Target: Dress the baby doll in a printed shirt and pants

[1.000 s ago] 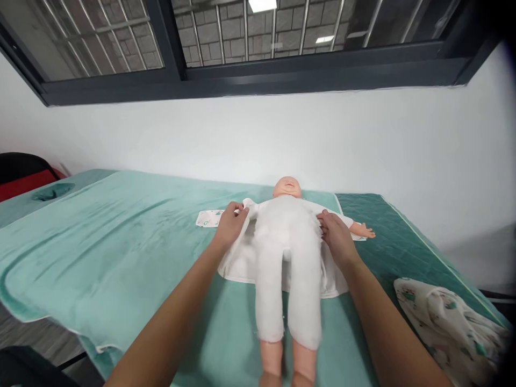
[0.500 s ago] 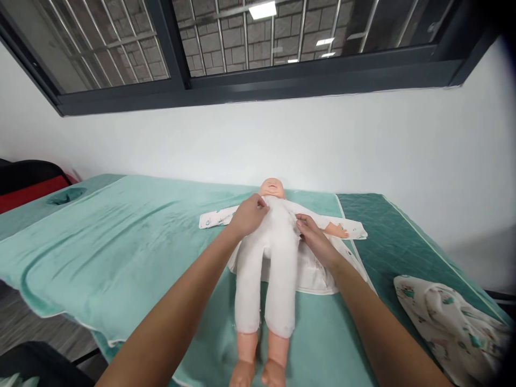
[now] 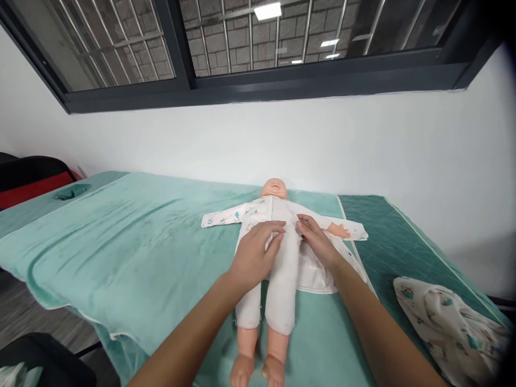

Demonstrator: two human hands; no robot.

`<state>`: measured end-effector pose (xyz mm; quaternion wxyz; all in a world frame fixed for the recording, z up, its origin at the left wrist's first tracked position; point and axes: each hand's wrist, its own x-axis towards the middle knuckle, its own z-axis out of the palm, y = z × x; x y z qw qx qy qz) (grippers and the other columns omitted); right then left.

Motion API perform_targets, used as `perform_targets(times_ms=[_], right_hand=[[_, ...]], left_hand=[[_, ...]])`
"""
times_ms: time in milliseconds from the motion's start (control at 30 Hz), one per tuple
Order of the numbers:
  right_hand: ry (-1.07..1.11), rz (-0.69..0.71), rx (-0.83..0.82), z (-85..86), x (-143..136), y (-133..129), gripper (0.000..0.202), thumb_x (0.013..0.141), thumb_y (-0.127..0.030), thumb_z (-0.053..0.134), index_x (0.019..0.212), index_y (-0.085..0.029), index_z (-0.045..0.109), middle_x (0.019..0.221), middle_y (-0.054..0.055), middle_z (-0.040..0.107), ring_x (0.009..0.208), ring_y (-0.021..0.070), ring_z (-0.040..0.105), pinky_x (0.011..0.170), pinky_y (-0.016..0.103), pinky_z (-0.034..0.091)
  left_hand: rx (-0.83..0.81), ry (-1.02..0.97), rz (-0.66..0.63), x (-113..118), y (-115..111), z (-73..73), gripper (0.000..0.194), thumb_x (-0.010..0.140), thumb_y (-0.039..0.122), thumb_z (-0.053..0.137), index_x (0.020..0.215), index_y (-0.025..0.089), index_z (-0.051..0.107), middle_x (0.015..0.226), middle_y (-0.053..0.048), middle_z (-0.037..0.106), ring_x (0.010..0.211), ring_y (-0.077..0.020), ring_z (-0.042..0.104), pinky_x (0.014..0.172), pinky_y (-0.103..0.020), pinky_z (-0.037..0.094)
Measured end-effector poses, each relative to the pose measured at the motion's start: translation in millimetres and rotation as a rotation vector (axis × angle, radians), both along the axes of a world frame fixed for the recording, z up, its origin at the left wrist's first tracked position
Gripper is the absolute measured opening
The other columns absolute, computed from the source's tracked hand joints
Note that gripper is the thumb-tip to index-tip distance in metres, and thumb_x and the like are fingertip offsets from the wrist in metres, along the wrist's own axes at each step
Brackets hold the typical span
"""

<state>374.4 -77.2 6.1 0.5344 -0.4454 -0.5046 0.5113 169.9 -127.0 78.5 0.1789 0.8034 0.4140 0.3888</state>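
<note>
A baby doll (image 3: 274, 188) lies on its back, head toward the wall and bare feet toward me. It wears white trousers (image 3: 281, 301) and a white printed baby shirt (image 3: 258, 208). The shirt's left front panel lies over the doll's chest, while its right panel is spread out flat beside the body. My left hand (image 3: 258, 252) rests over the doll's middle, thumb and fingers apart. At the doll's right-hand side in view, my right hand (image 3: 316, 239) touches the waist with extended fingers. A small doll hand shows at the right sleeve.
Light green cloth (image 3: 121, 242) covers the bed, with a darker green quilted cover (image 3: 374, 242) at the right. A crumpled printed cloth (image 3: 447, 322) lies at right front. Behind are a white wall and a barred window (image 3: 262, 43). A black-and-red object (image 3: 36, 183) stands far left.
My left hand has moved from the doll's upper chest down to its middle. The shirt's left panel now covers that side of the torso. My right hand has stayed at the waist.
</note>
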Motion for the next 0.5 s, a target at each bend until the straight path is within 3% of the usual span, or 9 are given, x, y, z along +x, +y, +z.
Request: perform_targets(times_ms=[100,200,300,500], right_hand=[[-0.002,0.003,0.008,-0.2,0,0,0.054,0.081,-0.063,0.068,0.118,-0.027,0.054,0.118,0.002,0.062,0.107,0.0199,0.057,0.087,0.029,0.047],[-0.012,0.009,0.019,-0.6,-1,1,0.056,0.080,-0.065,0.069,0.118,-0.027,0.053,0.120,0.003,0.062,0.110,0.0215,0.058,0.091,0.031,0.047],[-0.028,0.016,0.015,-1.3,-1,3,0.058,0.079,-0.066,0.069,0.118,-0.026,0.053,0.121,0.003,0.063,0.112,0.0227,0.058,0.095,0.033,0.047],[-0.049,0.026,0.055,-2.2,-1,3,0.056,0.081,-0.065,0.066,0.119,-0.025,0.053,0.126,0.005,0.061,0.118,0.0236,0.056,0.101,0.035,0.045]], left_hand=[[0.117,0.104,0.123,-13,-1,-22.7,0.032,0.102,0.032,0.041,0.129,0.022,0.055,0.151,-0.006,0.049,0.145,-0.0206,0.038,0.119,-0.042,0.035],[0.091,0.350,0.090,-16,-4,-35.3,0.053,0.102,0.041,0.038,0.151,0.019,0.035,0.164,-0.008,0.025,0.154,-0.0228,0.016,0.126,-0.050,0.022],[0.087,0.512,0.018,-9,-10,-34.9,0.060,0.103,0.045,0.031,0.157,0.018,0.024,0.166,-0.008,0.017,0.155,-0.0216,0.010,0.128,-0.050,0.016],[0.103,0.558,-0.013,1,-12,-24.7,0.059,0.103,0.049,0.031,0.153,0.018,0.033,0.166,-0.010,0.014,0.155,-0.0237,0.007,0.127,-0.049,0.017]])
